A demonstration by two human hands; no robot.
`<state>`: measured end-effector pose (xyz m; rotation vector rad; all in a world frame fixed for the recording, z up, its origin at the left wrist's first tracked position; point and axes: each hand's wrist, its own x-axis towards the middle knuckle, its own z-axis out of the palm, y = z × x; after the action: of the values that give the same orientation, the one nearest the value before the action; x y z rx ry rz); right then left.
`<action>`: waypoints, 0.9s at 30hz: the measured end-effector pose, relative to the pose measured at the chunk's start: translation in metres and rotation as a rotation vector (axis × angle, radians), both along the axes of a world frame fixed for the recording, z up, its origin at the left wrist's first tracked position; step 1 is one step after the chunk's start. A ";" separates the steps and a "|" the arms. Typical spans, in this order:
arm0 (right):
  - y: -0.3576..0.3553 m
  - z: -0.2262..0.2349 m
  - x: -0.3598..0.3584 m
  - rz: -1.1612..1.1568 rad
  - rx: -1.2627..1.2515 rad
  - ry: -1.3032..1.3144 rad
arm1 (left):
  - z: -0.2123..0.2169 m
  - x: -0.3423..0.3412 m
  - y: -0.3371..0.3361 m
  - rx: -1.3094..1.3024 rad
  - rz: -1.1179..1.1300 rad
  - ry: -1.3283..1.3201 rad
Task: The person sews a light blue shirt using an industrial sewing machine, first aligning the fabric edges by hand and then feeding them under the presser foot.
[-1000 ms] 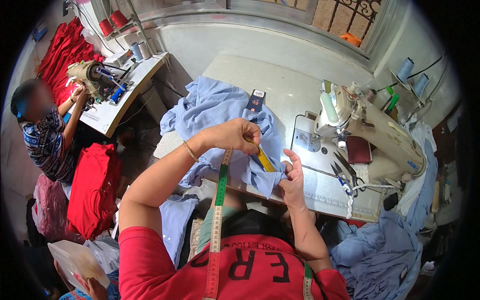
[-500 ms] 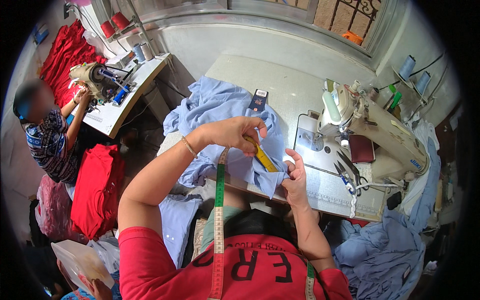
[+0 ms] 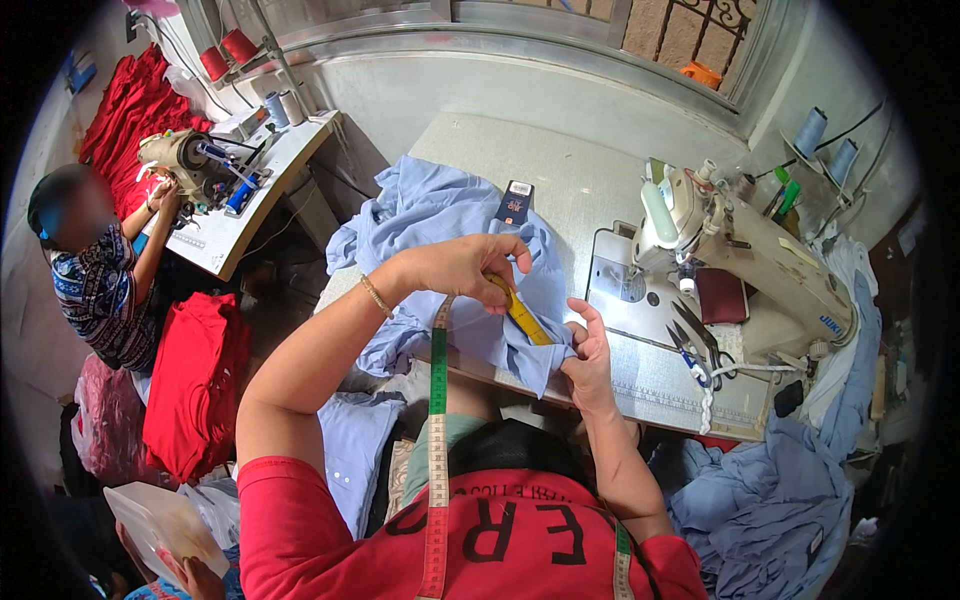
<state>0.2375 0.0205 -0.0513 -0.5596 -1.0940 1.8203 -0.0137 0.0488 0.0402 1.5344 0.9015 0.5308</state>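
Observation:
My left hand [image 3: 462, 268] pinches one end of a yellow measuring tape [image 3: 520, 312] and presses it onto a light blue garment [image 3: 440, 215] heaped on the sewing table [image 3: 560, 170]. At the table's near edge my right hand [image 3: 588, 350] grips the folded edge of the same blue cloth, by the tape's lower end. A second, green and red tape measure [image 3: 437, 430] hangs around my neck over a red shirt.
A cream sewing machine [image 3: 745, 250] stands at the right, with scissors [image 3: 695, 335] lying in front of it and a small dark box [image 3: 515, 203] beside the cloth. More blue fabric [image 3: 760, 500] is piled lower right. At the left another person [image 3: 95, 275] works at a second machine, near red garments [image 3: 195, 380].
My left hand has slid a little to the right along the cloth with the yellow tape. My right hand keeps its hold on the cloth's edge.

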 end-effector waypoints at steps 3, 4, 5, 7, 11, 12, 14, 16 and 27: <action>0.003 -0.007 0.004 0.022 0.036 0.001 | 0.003 0.003 0.000 0.002 -0.001 0.041; 0.003 -0.008 0.002 0.017 0.036 0.000 | 0.003 0.003 -0.002 0.036 0.030 0.046; 0.005 -0.007 0.001 0.012 0.036 0.000 | 0.003 0.001 -0.005 0.070 0.060 0.052; 0.007 -0.003 0.000 -0.019 0.041 -0.030 | 0.003 0.005 -0.012 0.200 0.112 0.147; 0.006 -0.005 0.000 -0.025 0.037 0.004 | 0.020 0.022 -0.058 0.601 0.305 0.360; 0.007 -0.006 -0.001 -0.038 0.040 -0.020 | 0.022 0.026 -0.071 0.686 0.384 0.375; 0.005 -0.001 0.000 -0.072 -0.005 0.016 | 0.029 0.029 -0.095 0.682 0.534 0.363; 0.007 -0.001 0.004 -0.094 -0.003 0.029 | 0.038 0.014 -0.124 0.589 0.482 0.352; 0.000 0.008 -0.005 -0.039 0.048 0.037 | -0.047 0.059 -0.137 0.660 0.235 0.358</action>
<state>0.2321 0.0208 -0.0438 -0.5136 -1.0915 1.7591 0.0451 -0.0882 -0.0070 2.1794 1.2699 0.7893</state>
